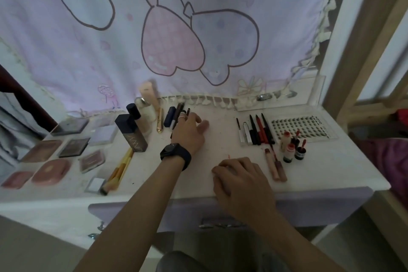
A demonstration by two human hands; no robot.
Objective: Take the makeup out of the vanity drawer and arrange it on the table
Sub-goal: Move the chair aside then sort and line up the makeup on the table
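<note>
Makeup covers most of the white counter (pixel 331 161), sorted by kind. Pink and brown flat compacts (pixel 50 170) sit at the left. Next to them are a tall dark square bottle (pixel 132 132) and yellow-handled brushes (pixel 120 170). At the right lie a row of black and red liner pens (pixel 256 130) and a clear lash tray (pixel 302 127), with small red-capped tint bottles (pixel 293 150) in front. The lilac drawer front (pixel 320 205) below the counter edge looks closed or nearly so; its inside is out of view.

Step in hand, as I read it: placing or straightening, not fetching. Your left hand (pixel 189 130), black wrist band (pixel 175 153) behind it, lies over the dark slim pencils (pixel 176 117) just beside the navy tube (pixel 169 117). The thumb is out to the side and the fingers are bent down onto the pencils. Pinching or only pressing: cannot tell. Your right hand (pixel 238 174) rests knuckles-up near the counter's front edge with its fingers curled under. Anything inside them is hidden, so its hold cannot be told either.

Next move likely calls for a light touch: line the pencils up with the tube and don't roll them into the gold pen (pixel 160 125) on its other side. After that, check the drawer for leftovers.

Hard to make out:
- pencil ends under your fingers
- all labels
- the leftmost compacts, cut by the frame edge
- blurred items along the back
</note>
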